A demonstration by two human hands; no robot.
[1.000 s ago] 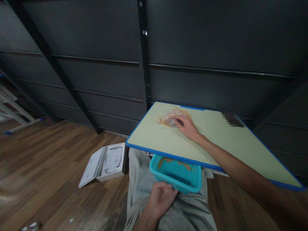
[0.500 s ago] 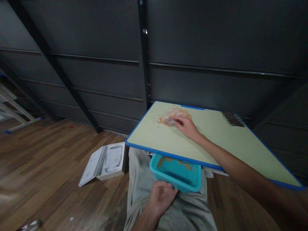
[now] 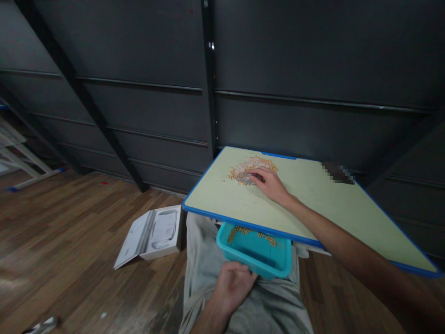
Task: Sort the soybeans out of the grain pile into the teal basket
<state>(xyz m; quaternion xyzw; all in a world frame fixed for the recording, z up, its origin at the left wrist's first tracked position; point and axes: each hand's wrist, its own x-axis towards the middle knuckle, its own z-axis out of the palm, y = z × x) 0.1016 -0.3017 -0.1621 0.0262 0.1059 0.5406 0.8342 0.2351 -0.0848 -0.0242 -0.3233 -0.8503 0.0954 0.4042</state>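
"so, where are the person's hands?"

"the right hand (image 3: pixel 268 182) is low over a pale green tabletop (image 3: pixel 208 190), fingers bent and thumb near forefinger, at the near edge of a spread of yellow and pale grains (image 3: pixel 255 162), which lies from nine to twelve o'clock of it. whether anything is pinched, i cannot tell."

"and the left?"

"the left hand (image 3: pixel 233 282), half curled, meets a turquoise tub (image 3: pixel 255 250) at the tub's seven o'clock; its fingertips are hidden there, so its grip cannot be judged."

"what does the tub contain?"

"yellow grains (image 3: pixel 239 230), clustered at ten, eleven and one o'clock. it sits over grey trousers (image 3: pixel 200 246), its far rim under the tabletop's blue edge (image 3: pixel 222 216)."

"and farther out?"

"a dark, pixelated object (image 3: pixel 337 172) at the right hand's three o'clock; an unfolded white box (image 3: pixel 167 232) on wooden flooring (image 3: pixel 69 232) at the tub's nine; a white-legged frame (image 3: pixel 33 174) at the box's ten; a dark panelled wall (image 3: pixel 278 60) at twelve, beyond the tabletop."
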